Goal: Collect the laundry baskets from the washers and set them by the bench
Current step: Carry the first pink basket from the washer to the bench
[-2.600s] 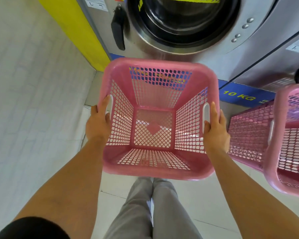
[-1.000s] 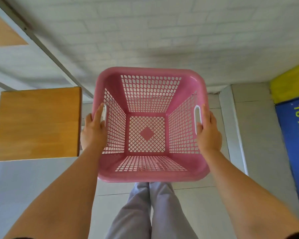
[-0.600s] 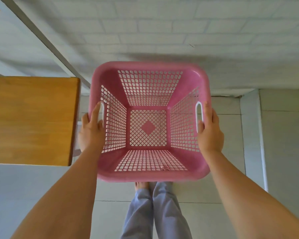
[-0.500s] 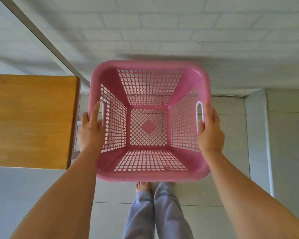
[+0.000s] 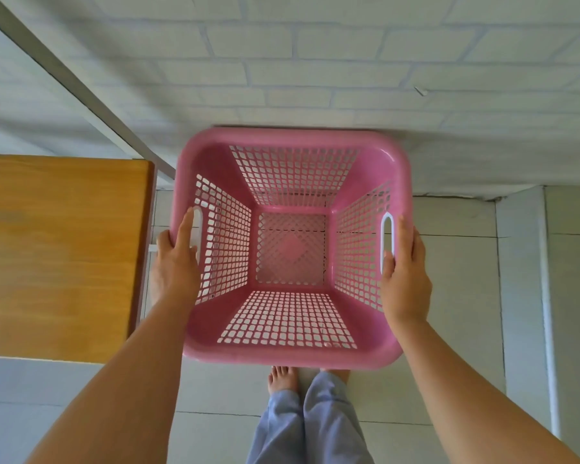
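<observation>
An empty pink lattice laundry basket hangs in front of me above the tiled floor, its far rim close to the white brick wall. My left hand grips its left rim by the white handle slot. My right hand grips the right rim by the other slot. The wooden bench lies just left of the basket, its end almost touching my left hand.
A white brick wall runs across the top. A grey metal rail slants down to the bench's far corner. A raised tiled step borders the floor on the right. My bare feet and trouser legs show below the basket.
I have turned away from the washers and the second basket to face the wall by the bench. The basket has sunk lower toward the floor, still held by both hands.
</observation>
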Tool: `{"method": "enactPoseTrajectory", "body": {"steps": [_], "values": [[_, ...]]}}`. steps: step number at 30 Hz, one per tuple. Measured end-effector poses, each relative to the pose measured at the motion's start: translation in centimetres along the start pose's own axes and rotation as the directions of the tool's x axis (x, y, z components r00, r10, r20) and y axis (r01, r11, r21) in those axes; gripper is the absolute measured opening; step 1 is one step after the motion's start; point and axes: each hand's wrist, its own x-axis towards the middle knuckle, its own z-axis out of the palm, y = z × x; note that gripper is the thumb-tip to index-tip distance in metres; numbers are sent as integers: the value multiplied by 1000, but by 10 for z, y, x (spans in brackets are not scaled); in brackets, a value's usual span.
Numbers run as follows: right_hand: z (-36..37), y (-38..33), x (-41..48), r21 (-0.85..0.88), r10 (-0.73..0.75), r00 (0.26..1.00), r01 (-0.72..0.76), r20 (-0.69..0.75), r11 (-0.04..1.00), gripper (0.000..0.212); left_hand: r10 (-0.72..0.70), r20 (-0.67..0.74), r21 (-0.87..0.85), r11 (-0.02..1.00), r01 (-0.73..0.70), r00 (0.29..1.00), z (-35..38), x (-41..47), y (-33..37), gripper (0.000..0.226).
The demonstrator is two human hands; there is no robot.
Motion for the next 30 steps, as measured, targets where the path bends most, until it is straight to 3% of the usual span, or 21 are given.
{"method": "enactPoseTrajectory", "body": {"steps": [15, 21, 30], "values": [[1, -18, -7, -121, 74, 992, -61, 106, 991, 74, -25, 53, 175, 984, 15, 998, -1, 11, -10, 93], [-15, -23, -15, -223, 47, 992, -20, 115, 975, 71, 30, 25, 105, 994, -32, 999, -7, -8, 11, 72], [-82, -35, -72, -235, 30, 984, 13, 176, 972, 62, 180, 128, 106, 975, -194, 975, -46, -85, 40, 59]]}}
